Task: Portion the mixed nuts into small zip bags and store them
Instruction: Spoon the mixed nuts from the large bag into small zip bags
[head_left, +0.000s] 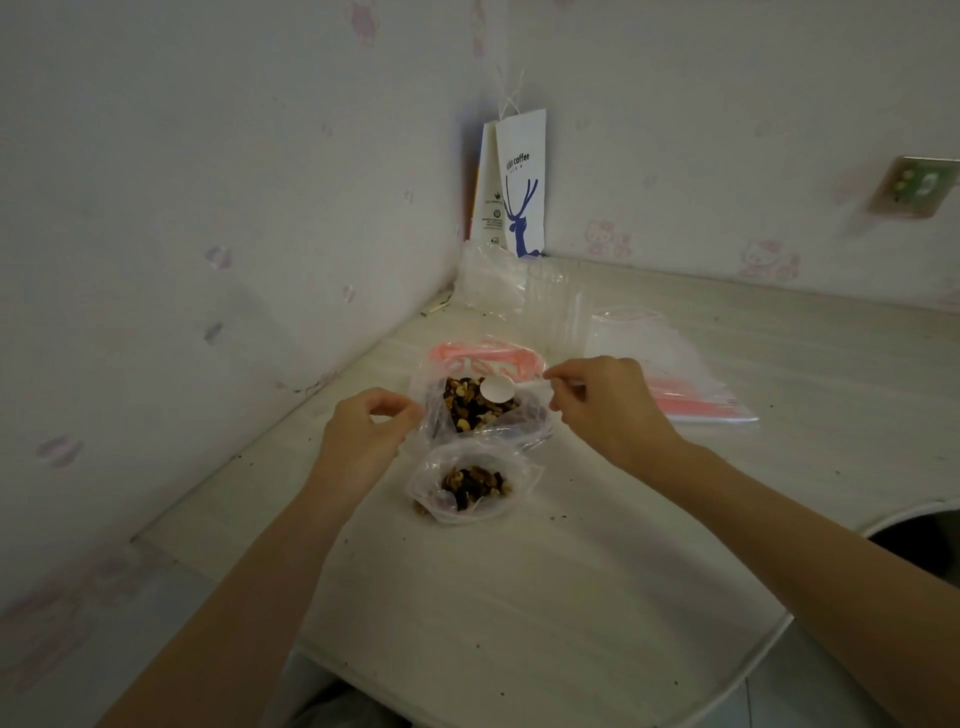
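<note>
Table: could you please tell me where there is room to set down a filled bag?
Free: tabletop between the small nut bag and the near edge. Crowded: the corner behind the large nut bag, with empty zip bags and a paper bag.

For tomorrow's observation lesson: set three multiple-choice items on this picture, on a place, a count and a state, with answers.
1. Where does the paper bag stand? A in the person's lap; B where the walls meet; C on the floor.
2. How many bags show nuts inside? A one; B two; C four.
3. What is the right hand doing? A lying flat, empty; B gripping the paper bag; C pinching the white spoon.
Answers: 1 B, it stands in the corner. 2 B, the large bag and the small bag. 3 C, fingers close on its handle.
</note>
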